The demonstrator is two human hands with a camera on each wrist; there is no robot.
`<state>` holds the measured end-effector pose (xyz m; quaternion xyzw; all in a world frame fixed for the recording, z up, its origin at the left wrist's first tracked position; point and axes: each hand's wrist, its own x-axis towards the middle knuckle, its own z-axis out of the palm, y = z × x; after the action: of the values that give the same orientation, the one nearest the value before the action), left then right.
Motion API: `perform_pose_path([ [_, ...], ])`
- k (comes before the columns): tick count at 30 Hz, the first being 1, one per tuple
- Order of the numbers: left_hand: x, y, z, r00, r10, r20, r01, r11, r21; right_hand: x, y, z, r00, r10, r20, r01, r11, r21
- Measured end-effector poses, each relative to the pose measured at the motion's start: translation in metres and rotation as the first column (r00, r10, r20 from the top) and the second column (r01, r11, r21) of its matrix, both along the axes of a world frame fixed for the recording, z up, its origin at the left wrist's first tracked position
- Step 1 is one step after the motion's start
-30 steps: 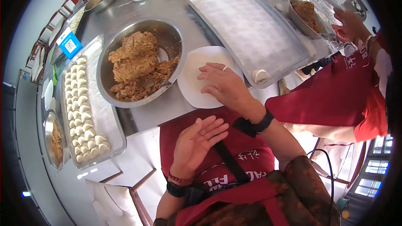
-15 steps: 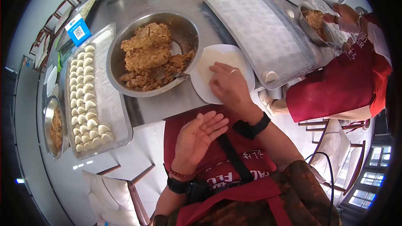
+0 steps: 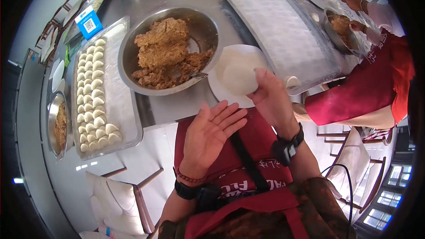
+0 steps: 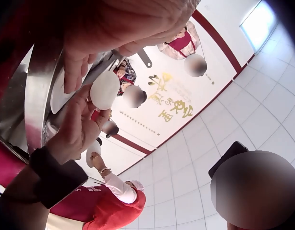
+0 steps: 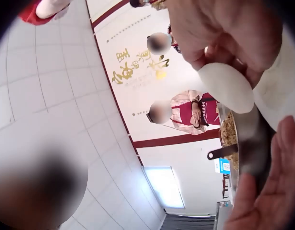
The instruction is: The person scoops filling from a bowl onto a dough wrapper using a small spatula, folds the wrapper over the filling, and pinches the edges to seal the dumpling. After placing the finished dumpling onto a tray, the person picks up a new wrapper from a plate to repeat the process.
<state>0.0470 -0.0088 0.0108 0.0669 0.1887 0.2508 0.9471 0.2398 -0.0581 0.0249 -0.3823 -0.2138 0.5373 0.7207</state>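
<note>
My right hand (image 3: 276,104) pinches a round, pale dumpling wrapper (image 3: 240,80) by its edge between thumb and fingers. The wrapper is held over the white plate (image 3: 216,87), where more wrappers (image 3: 230,54) lie. In the right wrist view the wrapper (image 5: 227,88) looks thin and flat. My left hand (image 3: 206,135) is palm up in front of the table edge, with fingers extended and nothing on it. Beside the plate stands a steel bowl (image 3: 204,28) of brown filling (image 3: 161,44), a utensil handle (image 3: 199,75) sticking out over its rim.
On the left, a tray (image 3: 121,119) carries rows of folded dumplings (image 3: 93,88). A floured tray (image 3: 283,26) lies right of the plate, one dumpling (image 3: 292,82) in its near corner. Another person in a red apron (image 3: 354,84) works at the right. A chair (image 3: 113,194) stands at lower left.
My right hand has lifted a wrapper off the stack on the plate and drawn it back to the right. My left hand stays palm up. The head view has shifted slightly.
</note>
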Motion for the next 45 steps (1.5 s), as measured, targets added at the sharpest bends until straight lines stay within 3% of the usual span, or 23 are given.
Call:
perform_pose_path([
  [3,-0.005,0.001,0.007,0.994,0.066,0.083,-0.064,0.998,-0.025,-0.023,-0.013,0.015,0.879,0.187,0.439,-0.153,0.982,-0.111],
  [6,-0.011,0.002,0.011,0.986,0.166,0.028,-0.167,0.985,0.04,-0.033,-0.01,0.016,0.927,0.113,0.357,-0.095,0.993,-0.066],
  [10,-0.025,0.003,0.003,0.972,0.211,-0.105,-0.185,0.959,0.214,-0.028,0.003,0.006,0.749,0.008,0.662,-0.015,1.0,0.005],
  [11,-0.027,0.004,0.003,0.968,0.22,-0.122,-0.185,0.951,0.246,-0.032,0.006,0.009,0.741,-0.008,0.671,0.021,1.0,-0.012],
  [14,-0.036,0.005,0.001,0.957,0.262,-0.125,-0.231,0.948,0.218,-0.035,0.029,0.0,0.375,-0.242,0.895,0.092,0.97,0.223],
  [17,-0.045,0.006,0.001,0.941,0.314,-0.124,-0.287,0.938,0.194,-0.041,0.047,0.015,0.057,-0.241,0.969,0.04,0.97,0.239],
  [20,-0.052,0.008,0.002,0.92,0.366,-0.139,-0.344,0.925,0.159,-0.046,0.062,0.017,0.017,-0.188,0.982,0.015,0.982,0.188],
  [23,-0.057,0.011,0.001,0.92,0.383,-0.088,-0.374,0.922,0.099,-0.042,0.075,0.019,-0.14,-0.234,0.962,-0.075,0.971,0.225],
  [26,-0.062,0.013,-0.004,0.922,0.377,-0.094,-0.369,0.925,0.089,-0.036,0.082,0.024,-0.214,-0.197,0.957,-0.124,0.977,0.173],
  [29,-0.062,0.017,-0.008,0.923,0.376,-0.085,-0.368,0.925,0.092,-0.021,0.089,0.023,-0.206,-0.236,0.95,-0.22,0.957,0.19],
  [32,-0.062,0.022,-0.008,0.914,0.383,-0.132,-0.374,0.923,0.086,-0.009,0.091,0.033,0.049,-0.171,0.984,-0.046,0.984,0.173],
  [33,-0.061,0.023,-0.008,0.912,0.388,-0.132,-0.38,0.921,0.083,-0.003,0.096,0.032,0.024,-0.236,0.972,-0.008,0.972,0.236],
  [36,-0.059,0.027,-0.01,0.912,0.39,-0.13,-0.385,0.921,0.063,0.006,0.108,0.034,0.064,-0.145,0.987,0.083,0.987,0.14],
  [39,-0.057,0.03,-0.012,0.922,0.369,-0.119,-0.367,0.929,0.045,0.011,0.123,0.012,-0.061,-0.223,0.973,0.013,0.974,0.224],
  [42,-0.055,0.033,-0.013,0.927,0.356,-0.12,-0.35,0.934,0.068,0.006,0.127,0.007,-0.098,-0.205,0.974,-0.103,0.975,0.195],
  [45,-0.053,0.038,-0.011,0.925,0.357,-0.13,-0.351,0.934,0.065,0.002,0.117,0.014,-0.046,-0.116,0.992,-0.172,0.979,0.106],
])
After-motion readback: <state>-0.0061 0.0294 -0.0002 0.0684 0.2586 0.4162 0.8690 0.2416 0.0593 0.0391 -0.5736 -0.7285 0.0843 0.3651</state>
